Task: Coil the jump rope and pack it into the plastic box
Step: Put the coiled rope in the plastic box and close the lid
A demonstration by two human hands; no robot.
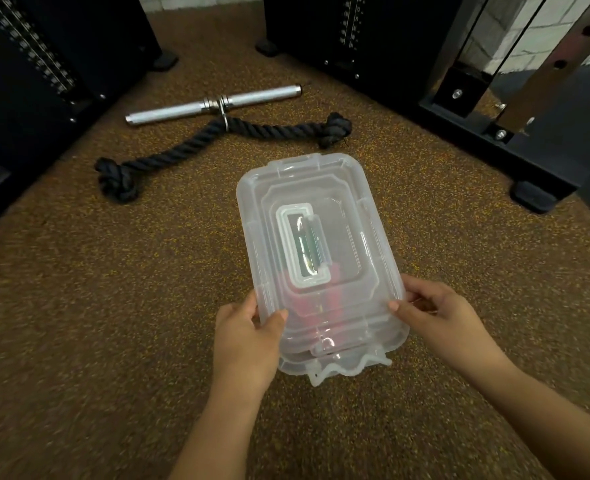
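Observation:
A translucent plastic box (356, 209) with its lid on sits in the middle of the speckled brown floor. A folded handle lies flat on the lid. Through the plastic I make out red and green shapes, which look like the jump rope (307, 299) inside, blurred by the lid. My left hand (248, 337) grips the near left corner of the box, thumb on the lid. My right hand (435, 306) holds the near right edge, thumb on the lid's rim. A wavy latch tab sticks out at the near end.
A thick black knotted rope (196, 140) lies on the floor beyond the box, clipped to a short chrome bar (214, 103). Black weight-stack machines stand at the back left (44, 64) and back right (373, 36). A machine foot (536, 195) rests at the right.

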